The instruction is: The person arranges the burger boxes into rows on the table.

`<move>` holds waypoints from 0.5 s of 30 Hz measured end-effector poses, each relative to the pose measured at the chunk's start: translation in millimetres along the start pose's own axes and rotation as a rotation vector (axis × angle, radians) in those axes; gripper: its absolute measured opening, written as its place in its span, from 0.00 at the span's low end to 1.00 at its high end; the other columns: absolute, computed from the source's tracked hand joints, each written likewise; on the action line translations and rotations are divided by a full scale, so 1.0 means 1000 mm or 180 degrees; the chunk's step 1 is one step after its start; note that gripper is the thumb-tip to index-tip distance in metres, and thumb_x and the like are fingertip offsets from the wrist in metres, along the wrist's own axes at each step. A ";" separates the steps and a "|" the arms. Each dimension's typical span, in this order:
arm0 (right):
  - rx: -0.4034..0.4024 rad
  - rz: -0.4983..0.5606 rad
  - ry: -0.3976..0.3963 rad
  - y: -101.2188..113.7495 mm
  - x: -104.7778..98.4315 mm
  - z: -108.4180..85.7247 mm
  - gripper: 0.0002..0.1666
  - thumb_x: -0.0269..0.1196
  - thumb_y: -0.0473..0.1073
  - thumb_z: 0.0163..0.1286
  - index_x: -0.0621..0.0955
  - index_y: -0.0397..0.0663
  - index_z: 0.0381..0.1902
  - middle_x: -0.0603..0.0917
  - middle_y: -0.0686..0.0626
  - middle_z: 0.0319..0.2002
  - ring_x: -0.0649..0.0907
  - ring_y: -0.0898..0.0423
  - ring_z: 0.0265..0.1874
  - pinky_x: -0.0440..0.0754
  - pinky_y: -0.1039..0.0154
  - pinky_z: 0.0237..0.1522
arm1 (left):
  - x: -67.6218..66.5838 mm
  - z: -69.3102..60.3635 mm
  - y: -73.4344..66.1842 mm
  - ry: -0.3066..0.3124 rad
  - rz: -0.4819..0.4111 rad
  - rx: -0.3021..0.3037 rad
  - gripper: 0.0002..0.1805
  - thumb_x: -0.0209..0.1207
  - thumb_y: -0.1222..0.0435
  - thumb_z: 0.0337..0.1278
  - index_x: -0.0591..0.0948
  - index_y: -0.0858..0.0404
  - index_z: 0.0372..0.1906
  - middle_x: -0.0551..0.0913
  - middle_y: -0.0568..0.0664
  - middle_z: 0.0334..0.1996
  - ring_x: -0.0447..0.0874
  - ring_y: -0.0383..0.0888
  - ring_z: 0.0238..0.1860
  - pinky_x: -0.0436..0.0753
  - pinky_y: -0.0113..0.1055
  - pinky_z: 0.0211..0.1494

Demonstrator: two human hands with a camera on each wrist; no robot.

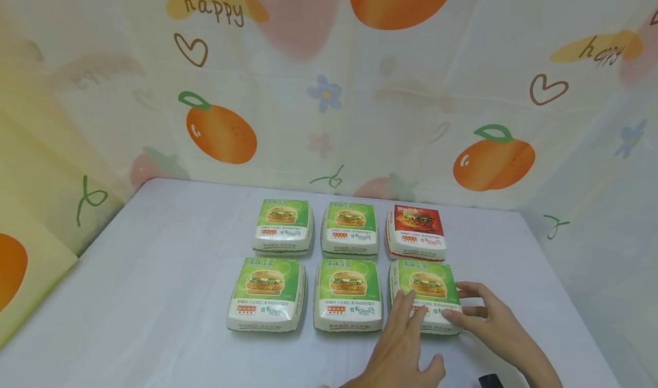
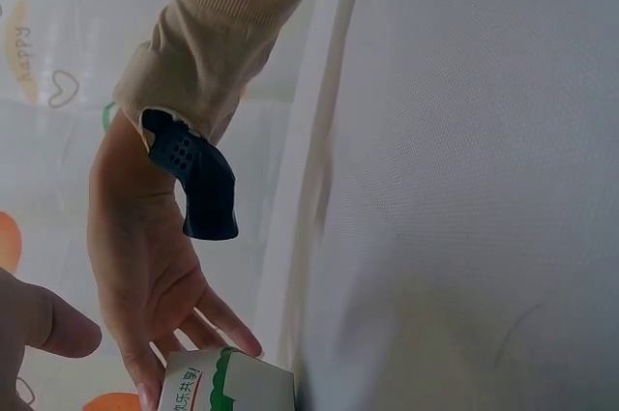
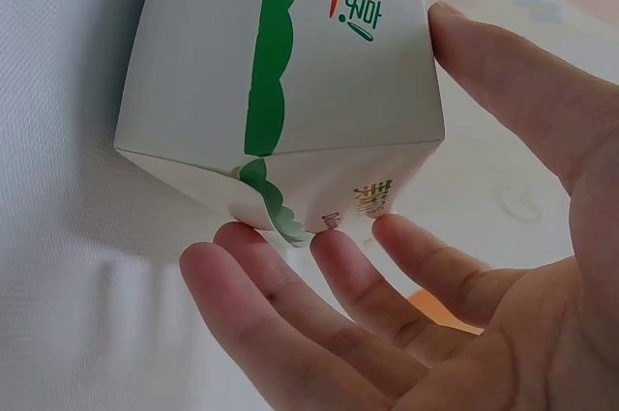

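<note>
A green-and-white burger box [image 1: 426, 282] stands at the right end of the front row. My right hand [image 1: 493, 319] holds its right side, with the thumb at the top edge. In the right wrist view, the fingertips [image 3: 338, 242] touch one side of the box [image 3: 358, 73] and the thumb meets its upper edge. My left hand [image 1: 398, 342] reaches over the box's front left corner, fingers extended; whether they touch it I cannot tell. Only the left thumb [image 2: 58, 324] shows at the edge of the left wrist view, with the right hand [image 2: 150, 266] beyond.
Two more green boxes [image 1: 267, 296] [image 1: 348, 296] share the front row. Behind stand two green boxes [image 1: 284, 228] [image 1: 349, 231] and a red one [image 1: 416, 234]. A white cloth [image 1: 154, 296] covers the table, with a printed curtain [image 1: 288, 119] behind it.
</note>
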State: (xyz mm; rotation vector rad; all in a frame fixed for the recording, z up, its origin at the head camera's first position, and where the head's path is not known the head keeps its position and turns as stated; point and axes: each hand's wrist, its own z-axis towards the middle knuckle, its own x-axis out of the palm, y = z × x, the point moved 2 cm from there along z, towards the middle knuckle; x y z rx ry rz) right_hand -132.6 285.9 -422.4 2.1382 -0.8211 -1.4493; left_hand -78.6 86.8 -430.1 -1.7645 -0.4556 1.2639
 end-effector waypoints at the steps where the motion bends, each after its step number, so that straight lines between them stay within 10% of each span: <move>1: -0.0004 -0.0007 -0.0001 0.000 0.000 0.000 0.50 0.66 0.63 0.64 0.61 0.40 0.72 0.70 0.30 0.65 0.80 0.33 0.57 0.87 0.47 0.45 | 0.000 0.000 0.000 -0.0004 0.0030 0.0017 0.37 0.54 0.47 0.62 0.65 0.60 0.73 0.47 0.45 0.80 0.40 0.49 0.81 0.64 0.51 0.77; 15: -0.0003 -0.0227 -0.0001 0.000 -0.004 0.001 0.54 0.66 0.66 0.63 0.60 0.39 0.73 0.70 0.29 0.64 0.80 0.32 0.57 0.87 0.45 0.45 | -0.005 0.001 -0.003 0.0090 0.0429 0.0121 0.39 0.53 0.45 0.64 0.63 0.60 0.74 0.48 0.46 0.80 0.42 0.50 0.81 0.64 0.50 0.77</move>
